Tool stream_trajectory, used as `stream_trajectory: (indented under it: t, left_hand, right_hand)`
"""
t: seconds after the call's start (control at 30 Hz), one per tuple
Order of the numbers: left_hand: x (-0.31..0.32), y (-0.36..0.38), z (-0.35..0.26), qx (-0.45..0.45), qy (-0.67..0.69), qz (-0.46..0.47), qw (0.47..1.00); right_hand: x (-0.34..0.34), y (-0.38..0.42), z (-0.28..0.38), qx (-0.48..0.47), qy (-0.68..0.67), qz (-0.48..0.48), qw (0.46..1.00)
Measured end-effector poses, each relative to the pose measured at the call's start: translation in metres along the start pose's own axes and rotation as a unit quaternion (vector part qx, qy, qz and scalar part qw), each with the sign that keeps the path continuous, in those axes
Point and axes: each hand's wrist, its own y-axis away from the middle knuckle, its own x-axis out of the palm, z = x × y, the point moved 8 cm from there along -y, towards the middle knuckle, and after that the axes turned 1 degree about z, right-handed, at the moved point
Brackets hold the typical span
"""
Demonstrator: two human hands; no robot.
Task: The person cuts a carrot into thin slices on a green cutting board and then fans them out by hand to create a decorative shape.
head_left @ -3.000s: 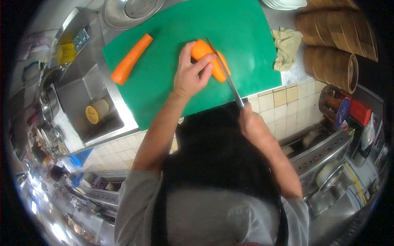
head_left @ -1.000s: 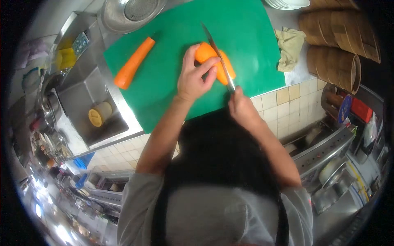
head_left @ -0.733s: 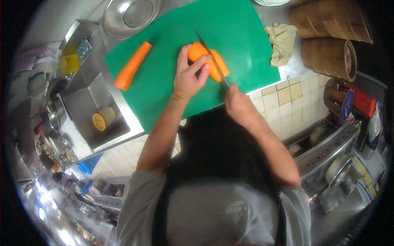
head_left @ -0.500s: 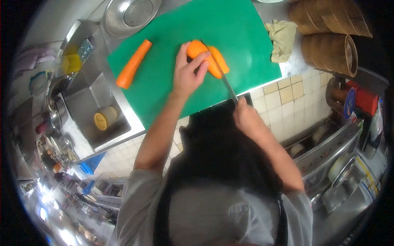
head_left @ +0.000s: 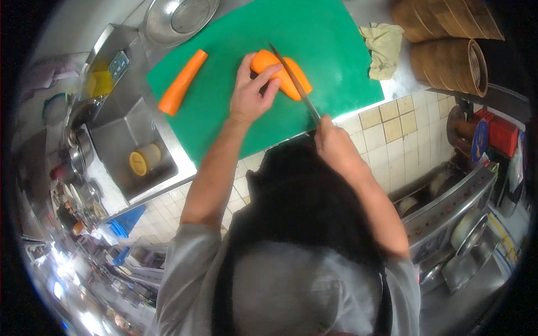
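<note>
On the green cutting board (head_left: 224, 33), my left hand (head_left: 255, 95) steadies a thick orange carrot piece (head_left: 288, 88) with its thumb and fingers. My right hand (head_left: 336, 145) grips the handle of a long knife (head_left: 305, 96) whose tip points away from me. The blade lies along the right side of the held piece. Just beyond it, touching or nearly touching the blade, is a narrower carrot piece (head_left: 300, 71). A separate long carrot (head_left: 182, 83) lies to the left, apart from both hands.
A metal strainer (head_left: 162, 31) sits behind the board's left corner. To the left is a steel sink (head_left: 115, 137) holding a yellow-lidded container (head_left: 139, 162). A crumpled cloth (head_left: 384, 50) lies at the board's right edge, near stacked bamboo steamers (head_left: 443, 64).
The knife and my right hand have slid slightly forward and left, the tip now reaching past the carrot pieces. My left hand keeps its hold, with the view shifted a little.
</note>
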Motion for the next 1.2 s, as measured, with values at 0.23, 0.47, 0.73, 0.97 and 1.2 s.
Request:
stream_trajectory:
  t: [0.23, 0.47, 0.73, 0.97, 1.2]
  left_hand:
    - [0.001, 0.004, 0.001, 0.003, -0.01, 0.011, 1.0]
    - [0.001, 0.001, -0.001, 0.013, 0.0, 0.009, 1.0]
    - [-0.001, -0.002, -0.004, 0.02, -0.015, 0.017, 1.0]
    - [-0.003, -0.004, -0.006, 0.021, -0.002, 0.017, 1.0]
    - [-0.005, -0.005, -0.005, 0.024, 0.006, 0.009, 1.0]
  right_hand:
    - [-0.016, 0.02, 0.014, 0.028, -0.003, -0.014, 1.0]
    - [-0.015, 0.037, 0.017, 0.042, 0.003, -0.003, 0.999]
    - [-0.013, 0.048, 0.015, 0.039, -0.01, -0.001, 0.999]
    - [0.003, 0.047, 0.005, 0.037, 0.005, 0.022, 0.999]
    - [0.002, 0.032, 0.01, 0.023, 0.018, 0.045, 0.999]
